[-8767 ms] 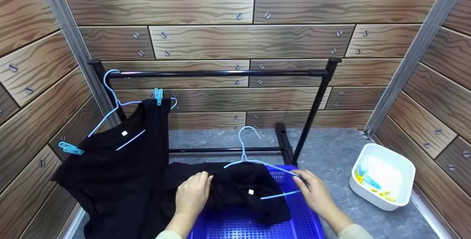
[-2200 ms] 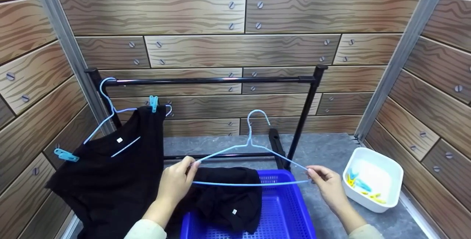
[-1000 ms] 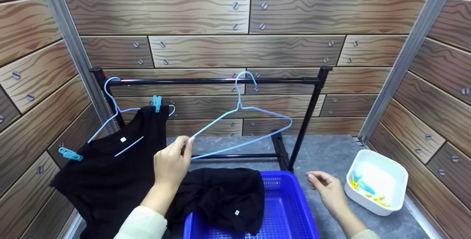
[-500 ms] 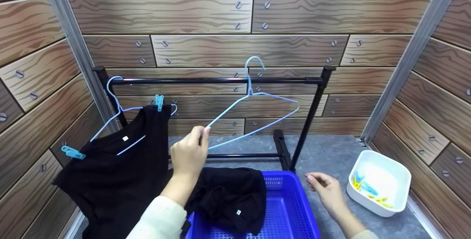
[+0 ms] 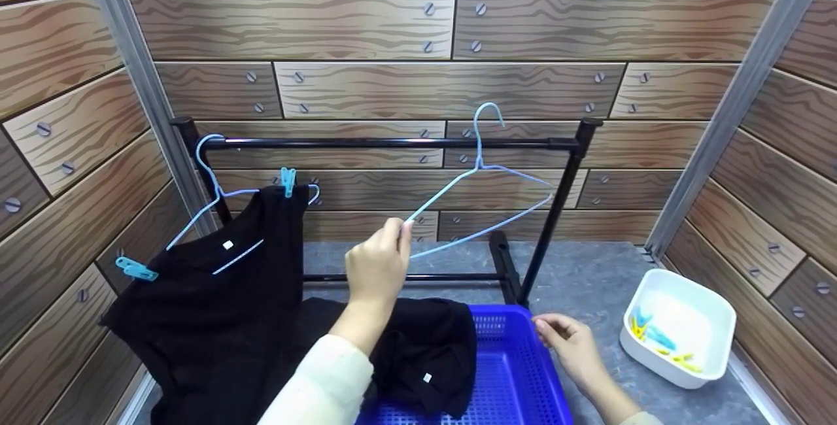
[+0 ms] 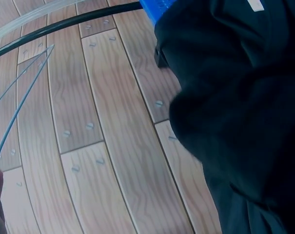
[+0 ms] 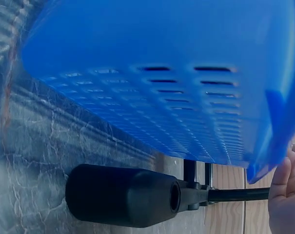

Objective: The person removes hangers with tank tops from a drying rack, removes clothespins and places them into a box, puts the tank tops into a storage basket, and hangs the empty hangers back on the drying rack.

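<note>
In the head view my left hand pinches one end of a light blue clothes hanger and holds it up, tilted. The hanger bears no clothing, and its hook is raised above the level of the black rack's rail. My right hand is low, its fingertips right at the right rim of the blue basket, fingers loosely bent. In the right wrist view the fingers show beside the basket corner. A black garment with a white tag lies folded over the basket.
A black sleeveless top hangs at the rack's left on another blue hanger, with blue clothespins at its shoulders. A white tub holding several blue and yellow clothespins stands at right. Wood-patterned walls enclose the space.
My right hand let go of the hanger about a second ago; my left hand raised it and carried it rightward. My right hand has shifted slightly left to the basket rim. The black garment lies off the hanger.
</note>
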The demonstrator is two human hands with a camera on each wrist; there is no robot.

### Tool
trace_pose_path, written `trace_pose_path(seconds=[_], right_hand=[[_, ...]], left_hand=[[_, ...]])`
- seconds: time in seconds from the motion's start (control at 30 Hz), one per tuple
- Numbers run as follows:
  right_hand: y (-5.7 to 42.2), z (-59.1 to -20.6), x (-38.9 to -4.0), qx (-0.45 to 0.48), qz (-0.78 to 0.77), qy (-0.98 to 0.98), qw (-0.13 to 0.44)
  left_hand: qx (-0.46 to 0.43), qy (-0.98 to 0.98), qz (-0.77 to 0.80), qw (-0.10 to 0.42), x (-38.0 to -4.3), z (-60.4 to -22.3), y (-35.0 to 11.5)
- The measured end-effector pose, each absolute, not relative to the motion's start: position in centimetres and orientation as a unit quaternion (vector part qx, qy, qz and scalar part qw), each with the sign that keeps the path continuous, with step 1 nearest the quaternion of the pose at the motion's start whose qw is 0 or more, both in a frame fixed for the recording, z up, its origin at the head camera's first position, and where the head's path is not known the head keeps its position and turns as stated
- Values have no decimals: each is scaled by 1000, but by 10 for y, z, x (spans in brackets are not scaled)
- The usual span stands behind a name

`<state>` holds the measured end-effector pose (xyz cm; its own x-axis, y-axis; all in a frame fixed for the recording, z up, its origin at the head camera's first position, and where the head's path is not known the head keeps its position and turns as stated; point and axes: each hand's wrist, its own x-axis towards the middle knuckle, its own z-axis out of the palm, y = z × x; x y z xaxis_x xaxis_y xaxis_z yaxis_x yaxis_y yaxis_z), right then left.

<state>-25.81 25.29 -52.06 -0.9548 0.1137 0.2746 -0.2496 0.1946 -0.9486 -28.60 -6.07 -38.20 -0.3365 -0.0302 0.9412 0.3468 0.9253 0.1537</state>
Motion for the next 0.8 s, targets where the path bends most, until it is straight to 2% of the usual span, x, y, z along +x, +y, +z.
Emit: trace_pose_path(seconds=[0.33, 0.8], right_hand=[[253, -525, -257, 30, 621, -773, 128], [257, -529, -258, 11, 596, -794, 117]], left_hand=[[-118, -808, -143, 559, -286, -385, -40], [-144, -815, -104, 551, -280, -410, -26]])
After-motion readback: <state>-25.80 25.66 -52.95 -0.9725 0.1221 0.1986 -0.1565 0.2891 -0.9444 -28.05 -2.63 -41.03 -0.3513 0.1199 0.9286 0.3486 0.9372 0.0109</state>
